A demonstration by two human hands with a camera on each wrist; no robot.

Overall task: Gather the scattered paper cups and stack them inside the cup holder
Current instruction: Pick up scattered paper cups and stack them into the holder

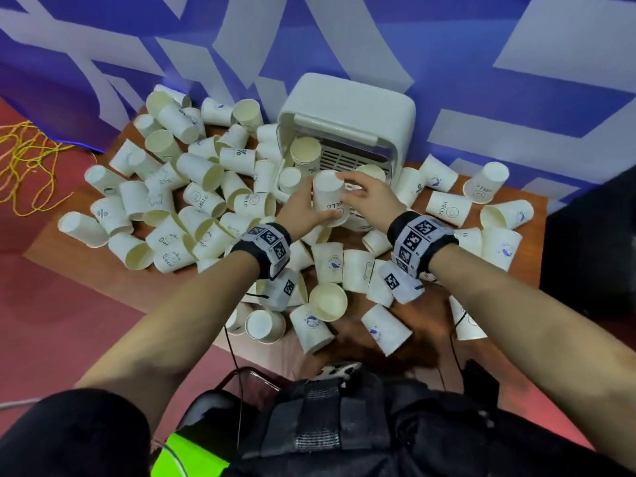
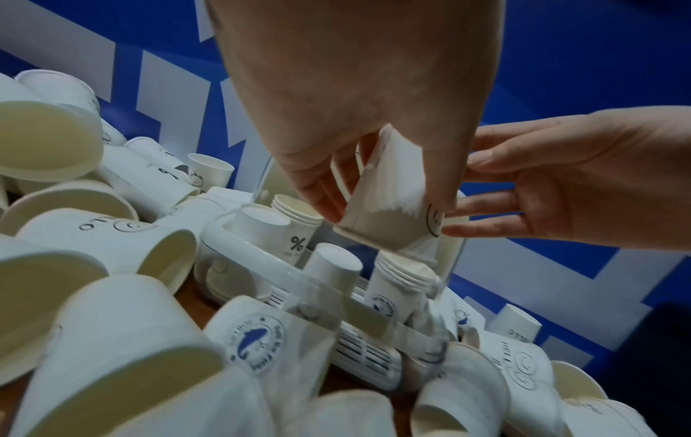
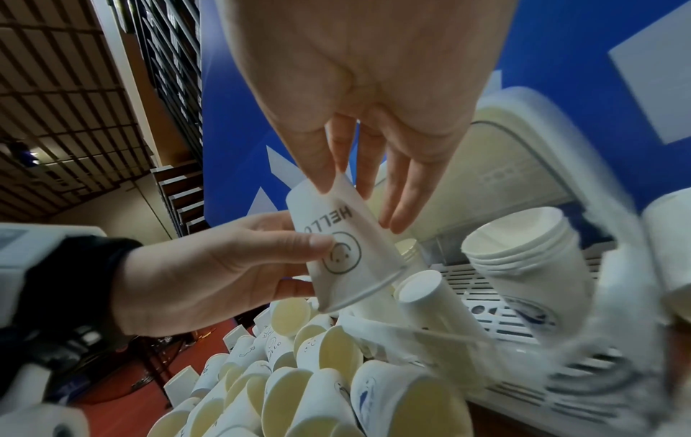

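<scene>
A white paper cup [image 1: 330, 201] printed HELLO with a smiley is held upside down just over the front of the white cup holder [image 1: 361, 108]. My left hand [image 1: 299, 210] grips its side with thumb and fingers, as the right wrist view shows on the cup [image 3: 348, 251]. My right hand [image 1: 368, 194] lays straight fingers against the cup's upturned base and far side [image 2: 389, 207]. Inside the holder [image 3: 523, 142] stand stacks of nested cups [image 3: 523, 251] and some single upturned cups [image 2: 332, 266]. Many loose cups [image 1: 179, 201] lie all over the table.
The brown table [image 1: 516, 263] backs onto a blue and white wall [image 1: 481, 46]. More cups lie right of the holder [image 1: 447, 208] and in front of me [image 1: 327, 270]. A yellow cord [image 1: 31, 166] lies on the red floor. A black object [image 1: 592, 253] stands at the right.
</scene>
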